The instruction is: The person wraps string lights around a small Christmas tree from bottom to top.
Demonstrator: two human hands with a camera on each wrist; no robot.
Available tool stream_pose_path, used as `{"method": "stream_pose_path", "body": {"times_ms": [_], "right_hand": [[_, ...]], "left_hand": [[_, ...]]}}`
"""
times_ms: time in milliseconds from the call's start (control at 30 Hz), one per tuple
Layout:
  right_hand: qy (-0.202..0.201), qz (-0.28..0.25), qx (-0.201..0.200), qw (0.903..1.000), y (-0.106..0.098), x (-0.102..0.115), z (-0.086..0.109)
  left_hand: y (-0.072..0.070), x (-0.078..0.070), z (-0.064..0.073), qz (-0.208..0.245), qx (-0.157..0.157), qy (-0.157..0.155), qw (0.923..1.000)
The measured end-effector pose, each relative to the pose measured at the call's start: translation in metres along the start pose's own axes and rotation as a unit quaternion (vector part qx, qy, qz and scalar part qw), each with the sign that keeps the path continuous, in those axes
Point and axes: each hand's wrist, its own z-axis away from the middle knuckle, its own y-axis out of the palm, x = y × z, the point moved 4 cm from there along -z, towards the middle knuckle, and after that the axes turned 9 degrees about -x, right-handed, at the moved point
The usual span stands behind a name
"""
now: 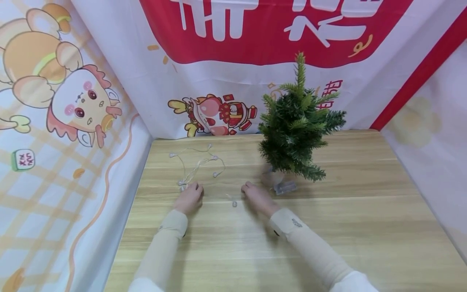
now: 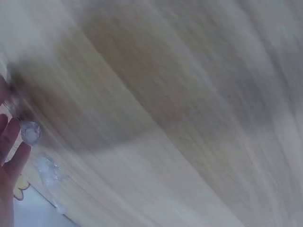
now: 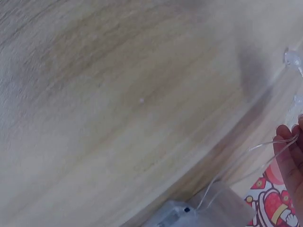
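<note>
A string of lights with clear round bulbs and thin transparent wire lies loosely on the table. My left hand grips part of it near the left cluster; one clear bulb shows beside the fingertips in the left wrist view. My right hand pinches the thin wire, which leads to a clear battery box near the tree's base. Between the hands, a single bulb hangs or lies over the wood. Part of each hand falls outside its wrist view.
A small artificial pine tree stands at the back right, leaning slightly, on a pale base. Printed cloth hangs behind the wooden table and along both sides.
</note>
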Motion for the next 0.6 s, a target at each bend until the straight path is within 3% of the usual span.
{"method": "stream_pose_path", "body": {"times_ms": [200, 333, 433, 600], "right_hand": [[0.005, -0.004, -0.006, 1.0000, -0.011, -0.006, 0.001], [0.010, -0.025, -0.025, 0.9993, -0.021, -0.007, 0.003], [0.005, -0.027, -0.046, 0.9985, -0.030, -0.009, 0.003], [0.009, -0.027, -0.051, 0.9983, -0.042, -0.016, 0.002]], "left_hand": [[-0.001, 0.007, 0.003, -0.033, -0.025, -0.006, 0.9991], [-0.011, 0.011, 0.001, -0.058, -0.053, 0.005, 0.9969], [-0.024, 0.014, -0.001, -0.046, -0.083, 0.015, 0.9954], [-0.049, 0.016, -0.002, 0.019, -0.123, 0.030, 0.9918]]}}
